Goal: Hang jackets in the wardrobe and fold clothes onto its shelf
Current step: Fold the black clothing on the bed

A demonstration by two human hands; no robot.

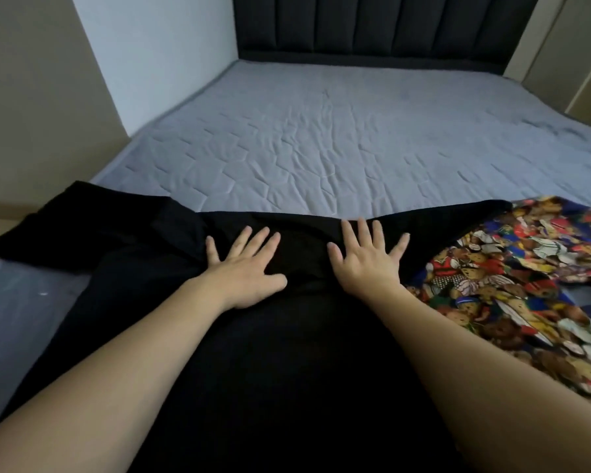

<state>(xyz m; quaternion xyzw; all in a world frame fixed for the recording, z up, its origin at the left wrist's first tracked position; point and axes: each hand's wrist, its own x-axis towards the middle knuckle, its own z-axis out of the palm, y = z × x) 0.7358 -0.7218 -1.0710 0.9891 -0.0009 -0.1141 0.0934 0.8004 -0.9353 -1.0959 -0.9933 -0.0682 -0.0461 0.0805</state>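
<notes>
The soft black cloth garment (253, 336) on the bed is pressed flat by the left hand (249, 268) and right hand (365, 264), fingers spread apart, so a fold is likely needed next.

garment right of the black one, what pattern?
A busy multicoloured teddy-bear print on the patterned garment, clearest in the head view, beside the black garment.

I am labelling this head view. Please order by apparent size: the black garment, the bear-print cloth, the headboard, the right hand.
1. black garment, largest, though nearest the camera
2. headboard and bear-print cloth: similar, both cut off, unranked
3. right hand, smallest
</notes>
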